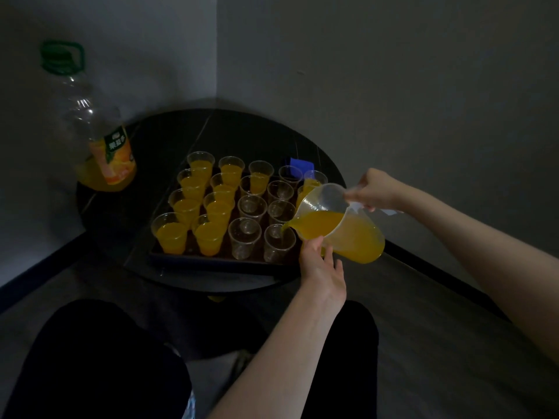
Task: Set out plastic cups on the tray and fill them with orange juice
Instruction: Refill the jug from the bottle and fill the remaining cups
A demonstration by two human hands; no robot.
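Observation:
A dark tray (211, 261) on a round black table holds several clear plastic cups. The cups on the left, such as one at the front (172, 234), are full of orange juice; several in the middle and right, such as the front right cup (279, 243), stand without juice. My right hand (376, 190) grips the handle of a clear jug (341, 225) half full of juice, tilted with its spout over the front right cup. My left hand (322, 267) touches the jug's underside with straight fingers.
A large plastic juice bottle (99, 146) with a green cap, nearly drained, stands at the table's (230, 131) left edge. A blue object (299, 163) lies behind the tray. Grey walls meet in a corner behind the table. My dark-clothed knees are below.

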